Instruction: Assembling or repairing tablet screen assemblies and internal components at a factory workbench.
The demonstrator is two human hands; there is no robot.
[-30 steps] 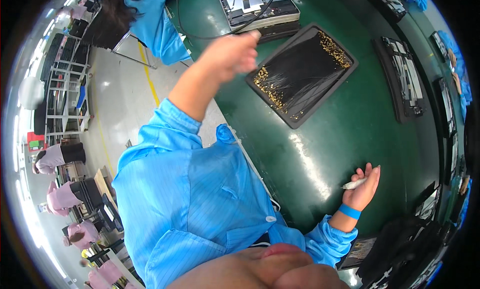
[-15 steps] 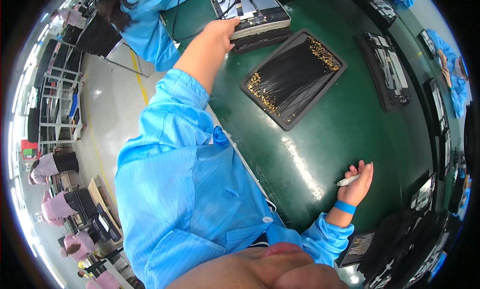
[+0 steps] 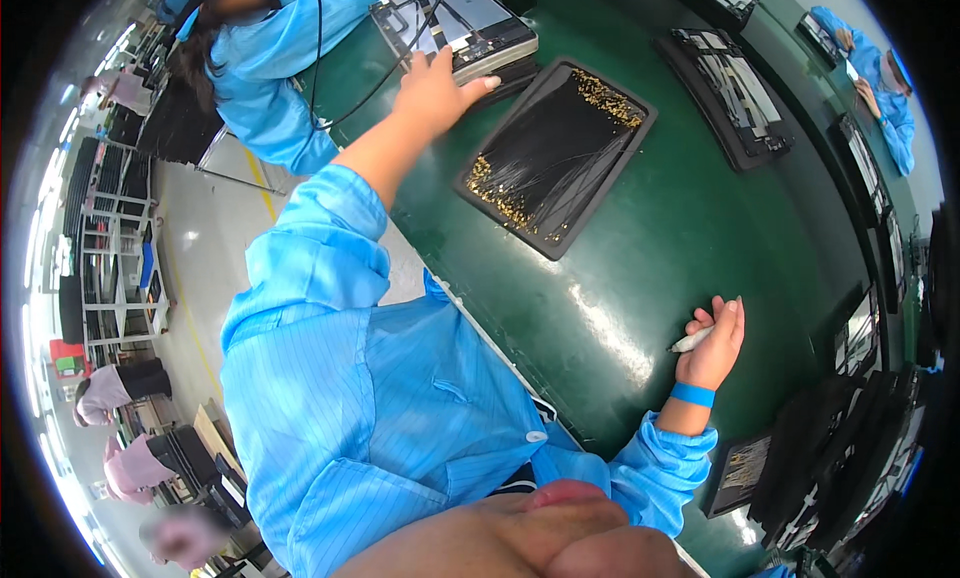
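Observation:
My left hand (image 3: 430, 96) reaches to the far end of the green bench. Its fingers are spread, with the fingertips at the near edge of a stack of flat, opened electronic units (image 3: 482, 40); whether they touch it I cannot tell. In my right hand (image 3: 714, 352) is a white, pen-shaped tool (image 3: 690, 340), held above the bench at the right with the fingers curled round it. Between the hands lies a black tray (image 3: 606, 186) full of thin black wires with gold-coloured ends.
A co-worker's blue sleeve (image 3: 262, 93) is beside the stack, where a black cable (image 3: 318, 40) hangs. More opened units (image 3: 728, 90) lie along the far right side. Upright black panels (image 3: 812, 463) and a smaller tray (image 3: 742, 470) stand at lower right.
My left hand has come away from its grip on the stack's edge and its fingers have spread. The bench things appear shifted left. My right hand still holds the white tool.

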